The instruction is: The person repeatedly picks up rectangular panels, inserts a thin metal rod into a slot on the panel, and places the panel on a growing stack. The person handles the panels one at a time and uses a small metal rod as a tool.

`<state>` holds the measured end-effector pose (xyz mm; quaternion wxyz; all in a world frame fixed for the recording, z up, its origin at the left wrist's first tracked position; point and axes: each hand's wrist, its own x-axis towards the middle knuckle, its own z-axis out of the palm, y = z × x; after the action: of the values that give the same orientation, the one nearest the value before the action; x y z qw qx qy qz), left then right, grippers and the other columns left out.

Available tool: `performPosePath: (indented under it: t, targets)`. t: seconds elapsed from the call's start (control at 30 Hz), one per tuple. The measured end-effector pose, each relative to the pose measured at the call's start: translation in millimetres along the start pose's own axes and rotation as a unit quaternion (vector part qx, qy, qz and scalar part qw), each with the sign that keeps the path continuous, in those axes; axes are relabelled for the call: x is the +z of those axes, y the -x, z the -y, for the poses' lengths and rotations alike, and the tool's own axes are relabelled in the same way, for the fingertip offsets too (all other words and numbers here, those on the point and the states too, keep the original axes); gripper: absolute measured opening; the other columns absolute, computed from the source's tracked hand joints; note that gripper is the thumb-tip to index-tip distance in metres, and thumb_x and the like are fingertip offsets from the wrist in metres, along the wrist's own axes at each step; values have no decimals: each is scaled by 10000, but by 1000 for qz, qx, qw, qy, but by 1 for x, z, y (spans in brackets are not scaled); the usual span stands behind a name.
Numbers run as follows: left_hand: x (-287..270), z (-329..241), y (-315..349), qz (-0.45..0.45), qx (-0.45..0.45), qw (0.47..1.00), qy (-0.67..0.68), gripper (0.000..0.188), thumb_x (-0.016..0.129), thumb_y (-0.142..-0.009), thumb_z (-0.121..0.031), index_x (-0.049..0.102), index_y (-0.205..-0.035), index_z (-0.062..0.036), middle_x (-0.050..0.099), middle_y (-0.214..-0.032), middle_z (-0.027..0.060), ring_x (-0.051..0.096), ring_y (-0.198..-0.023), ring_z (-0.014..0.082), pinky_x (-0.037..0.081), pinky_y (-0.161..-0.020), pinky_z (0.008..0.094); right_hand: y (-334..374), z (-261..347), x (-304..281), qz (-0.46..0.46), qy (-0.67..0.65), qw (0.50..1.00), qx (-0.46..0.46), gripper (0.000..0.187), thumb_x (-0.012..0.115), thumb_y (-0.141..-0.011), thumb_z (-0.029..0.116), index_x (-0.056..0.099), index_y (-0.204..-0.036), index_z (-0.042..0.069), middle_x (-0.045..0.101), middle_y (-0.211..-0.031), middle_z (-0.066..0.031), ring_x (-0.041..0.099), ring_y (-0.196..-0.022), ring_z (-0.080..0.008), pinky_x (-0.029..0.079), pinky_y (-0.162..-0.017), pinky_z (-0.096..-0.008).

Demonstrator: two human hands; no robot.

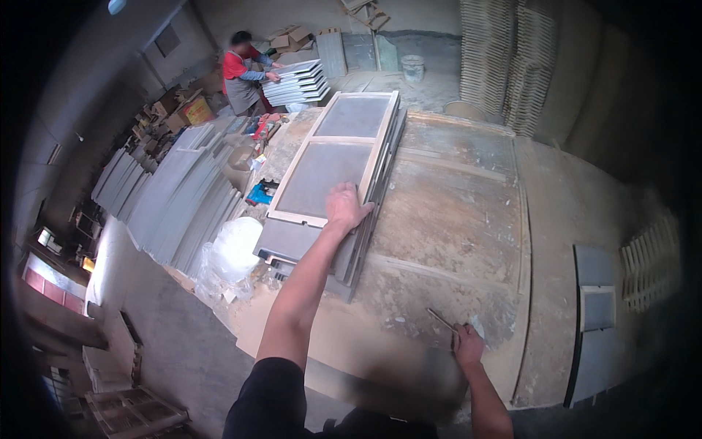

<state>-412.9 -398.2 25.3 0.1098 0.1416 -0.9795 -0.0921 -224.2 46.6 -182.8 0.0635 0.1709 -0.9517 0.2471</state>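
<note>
A pale wooden frame with grey panels (327, 172) lies on top of a stack of grey panels (292, 241) on the worktable. My left hand (347, 207) rests on the frame's right rail near its near corner, with the thumb spread toward the edge. Lower right, above the dusty tabletop, my right hand (468, 344) is closed round a thin stick-like tool (440, 318). The tool's tip points up and left, away from the stack. Its exact kind is too small to make out.
The worktable (453, 212) is dusty and stained. Left of the frame are a blue power tool (261, 193) and a clear plastic bag (230, 256). Beyond it stand leaning panels (183, 197). A person in red (235, 67) handles stacked panels (296, 82). Slatted stacks (490, 58) rise at the back right.
</note>
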Motion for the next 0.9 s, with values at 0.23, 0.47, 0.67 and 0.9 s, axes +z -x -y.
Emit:
performPosePath:
  t: [0.23,0.47,0.67,0.9]
  targets:
    - [33,-1,-79,-59,21,997,36,745,841,-774,-456,541,-1242,40,616,-1218,253,572,-1183,412,477,-1023,470,-45,-17,35,40,-18,999,14,125,653,-821,114,669,-931,172,603,-837,-99,649,-831,-338,529,-673,-487]
    - [48,-35,-182,-37,5,995,-97,661,838,-767,-468,612,-1171,5,628,-1210,198,585,-1173,366,489,-1013,467,-42,-30,41,78,-38,994,68,131,683,-762,131,645,-874,187,611,-886,-96,640,-830,-342,523,-710,-496]
    - [64,-66,-237,-6,-15,983,-184,629,860,-756,-451,664,-1177,-27,645,-1245,177,606,-1186,349,513,-1018,445,-56,-16,19,93,-57,992,68,132,678,-740,124,630,-852,172,602,-834,-97,638,-810,-339,536,-707,-486]
    - [98,-67,-275,-58,5,974,-219,284,611,-907,-148,678,-1152,-21,647,-1219,142,620,-1149,297,528,-977,399,-54,-24,27,11,-60,998,-30,286,647,-662,135,657,-948,123,577,-777,-85,616,-684,-304,531,-592,-437]
